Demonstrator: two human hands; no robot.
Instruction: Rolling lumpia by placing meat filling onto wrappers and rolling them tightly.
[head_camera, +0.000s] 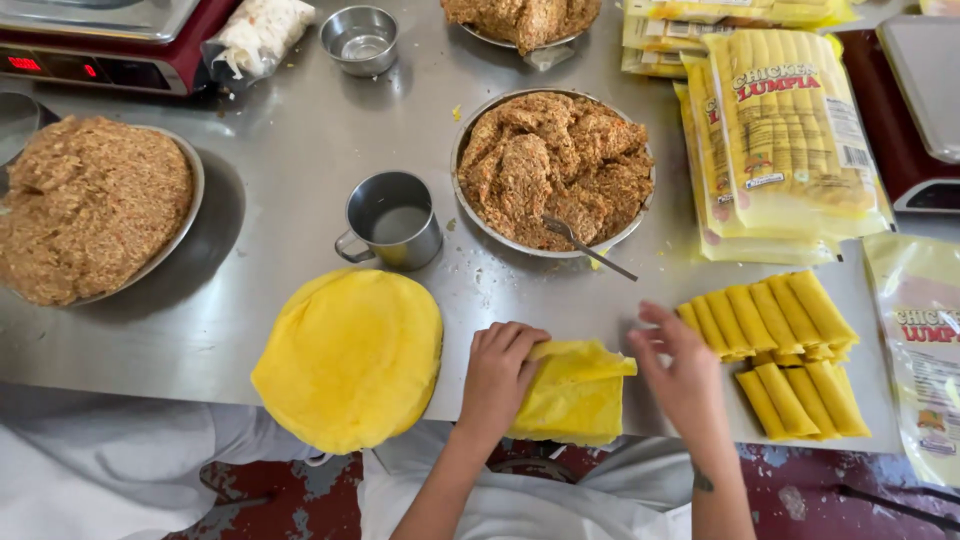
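Steel worktable (280, 170) | folded yellow wrapper sheet (575, 392) at near edge, long axis across me | my left hand (498, 372) presses its left end | my right hand (685, 375) open, just beside its right end

yellow wrapper (575, 395) | partly folded | flat at steel table's near edge

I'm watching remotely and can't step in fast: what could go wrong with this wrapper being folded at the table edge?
The half-folded yellow wrapper overhangs the steel table edge under the left hand; it might slip off. The right hand hovers close to the finished rolls and could knock them. The metal cup beside the wrapper stack could spill on it.
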